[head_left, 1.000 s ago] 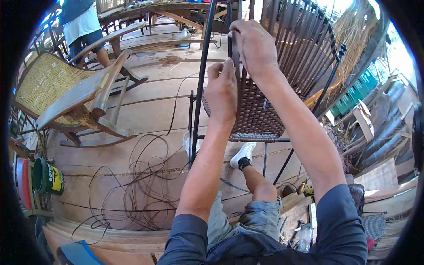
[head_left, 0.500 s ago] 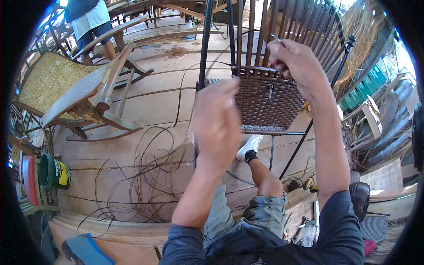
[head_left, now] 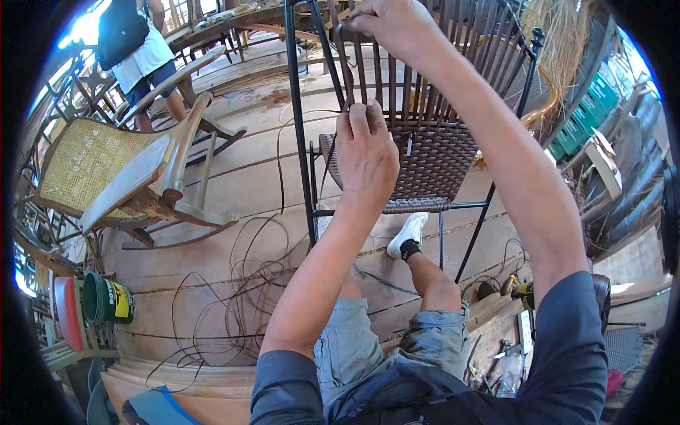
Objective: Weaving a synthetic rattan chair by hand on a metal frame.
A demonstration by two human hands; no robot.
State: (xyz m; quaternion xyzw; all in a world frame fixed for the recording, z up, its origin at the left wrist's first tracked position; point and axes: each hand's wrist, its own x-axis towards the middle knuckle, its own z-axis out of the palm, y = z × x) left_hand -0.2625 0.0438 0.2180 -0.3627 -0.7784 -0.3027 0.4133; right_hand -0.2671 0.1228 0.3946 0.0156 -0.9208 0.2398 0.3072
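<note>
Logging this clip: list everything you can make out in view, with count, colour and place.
Woven chair: 1, dark brown, black frame, upper centre
Rocking chair: 1, brown wood, tan cane, left
Loose strands: count unclear, dark, floor left of centre
Bucket: 1, green, yellow label, lower left
Padded seat: 1, red, beside bucket
Boards: several, tan, bottom left
Co-worker: 1, dark bag, upper left
Crates: count unclear, green, right
Fibre bundle: 1, straw-coloured, upper right
Bottle: 1, clear, lower right
Shoes: 2, white, below chair
Left hand: 1, bare, chair's left edge
Right hand: 1, bare, top centre
</note>
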